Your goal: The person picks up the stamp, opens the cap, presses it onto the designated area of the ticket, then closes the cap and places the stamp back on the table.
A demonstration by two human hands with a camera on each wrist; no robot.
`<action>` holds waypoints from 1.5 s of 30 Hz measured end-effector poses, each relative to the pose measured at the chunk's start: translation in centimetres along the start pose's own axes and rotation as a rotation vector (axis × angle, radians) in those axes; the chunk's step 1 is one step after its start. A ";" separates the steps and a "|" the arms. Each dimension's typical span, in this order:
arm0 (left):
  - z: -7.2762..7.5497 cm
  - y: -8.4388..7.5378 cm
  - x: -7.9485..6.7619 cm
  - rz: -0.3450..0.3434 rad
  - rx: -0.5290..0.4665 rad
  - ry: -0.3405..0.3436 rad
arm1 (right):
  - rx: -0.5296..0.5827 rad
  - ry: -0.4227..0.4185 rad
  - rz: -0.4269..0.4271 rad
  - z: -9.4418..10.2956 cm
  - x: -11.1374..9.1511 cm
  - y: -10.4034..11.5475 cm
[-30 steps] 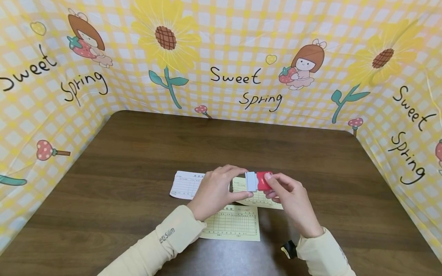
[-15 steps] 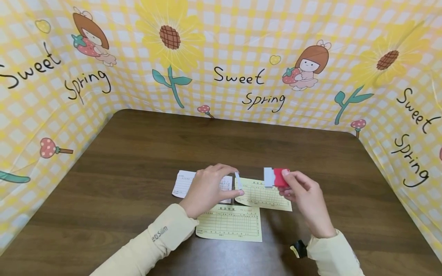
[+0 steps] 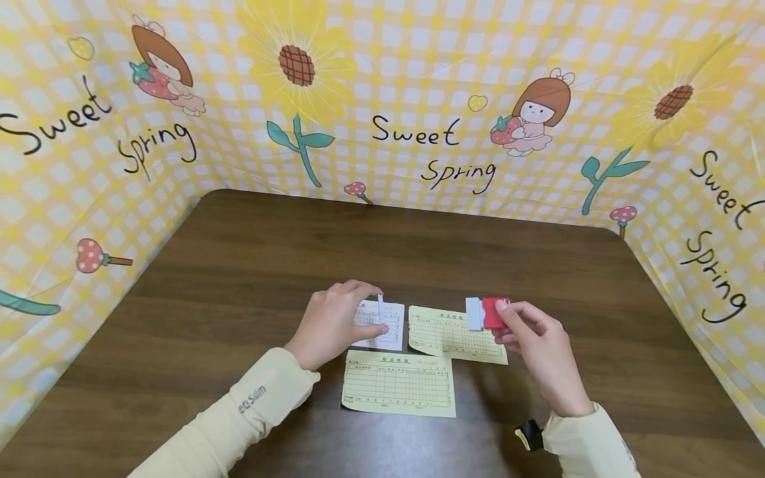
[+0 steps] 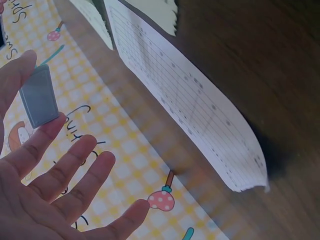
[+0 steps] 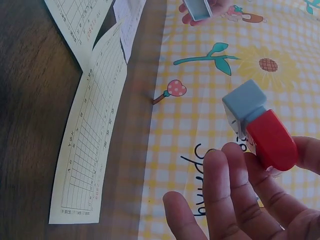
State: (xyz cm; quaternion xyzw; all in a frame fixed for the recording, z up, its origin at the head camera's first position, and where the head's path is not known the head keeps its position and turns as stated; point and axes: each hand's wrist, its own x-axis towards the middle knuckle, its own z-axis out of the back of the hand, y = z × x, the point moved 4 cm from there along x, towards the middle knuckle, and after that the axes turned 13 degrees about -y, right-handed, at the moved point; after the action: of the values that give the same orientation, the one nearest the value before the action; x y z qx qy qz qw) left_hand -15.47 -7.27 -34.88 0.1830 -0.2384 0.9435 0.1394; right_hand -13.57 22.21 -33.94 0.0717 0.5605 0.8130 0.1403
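My right hand pinches a red stamp with a pale grey-blue end by its red body, above the right yellow form. In the right wrist view the stamp lies between thumb and fingers, its pale end pointing away from the hand. My left hand pinches a thin grey stamp cap between thumb and index finger, over the white form, which it partly covers. Seen from the left wrist, the cap shows a flat grey face, and the other fingers are spread.
A second yellow form lies nearer the front of the brown wooden table. A yellow checked cloth with flower prints walls the table at the back and sides. A black piece sits by the right sleeve.
The cap has come off the stamp's pale end. My left hand has moved left with the cap, and my right hand has moved right with the stamp.
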 end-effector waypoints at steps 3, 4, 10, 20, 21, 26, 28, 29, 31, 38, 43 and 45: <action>0.1 0.3 -0.1 0.001 0.017 0.010 | -0.017 0.000 0.004 0.0 0.0 0.0; 0.1 0.4 -0.1 0.001 0.023 0.014 | -0.022 0.001 0.002 0.0 0.0 -0.1; 0.4 1.1 -0.2 0.013 0.064 0.029 | -0.056 0.016 -0.005 0.0 0.0 -0.4; 1.0 2.2 -0.3 0.027 0.101 0.040 | -0.048 0.018 -0.007 -0.2 0.0 -0.5; 1.1 2.4 -0.3 0.032 0.107 0.042 | -0.050 0.019 -0.006 -0.2 0.0 -0.5; 1.4 3.2 -0.4 0.039 0.124 0.043 | -0.050 0.023 -0.006 -0.3 0.0 -0.5; 1.5 3.6 -0.5 0.041 0.129 0.045 | -0.050 0.027 -0.007 -0.3 0.0 -0.6; 1.6 3.7 -0.6 0.045 0.131 0.049 | -0.050 0.028 -0.007 -0.4 0.0 -0.6; 1.6 4.1 -0.7 0.052 0.138 0.056 | -0.053 0.030 -0.007 -0.4 0.0 -0.6; 2.0 4.9 -0.9 0.072 0.156 0.069 | -0.063 0.034 -0.008 -0.4 0.1 -0.8; 2.2 5.1 -1.0 0.076 0.163 0.078 | -0.059 0.034 -0.009 -0.5 0.1 -0.8; 2.3 5.2 -1.1 0.088 0.168 0.090 | -0.056 0.035 -0.010 -0.5 0.1 -0.8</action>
State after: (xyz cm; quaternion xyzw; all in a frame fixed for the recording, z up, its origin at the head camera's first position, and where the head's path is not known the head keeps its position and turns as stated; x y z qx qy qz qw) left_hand -15.72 -13.04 -35.54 0.1410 -0.1598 0.9727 0.0924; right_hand -13.68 22.07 -34.89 0.0507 0.5403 0.8288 0.1365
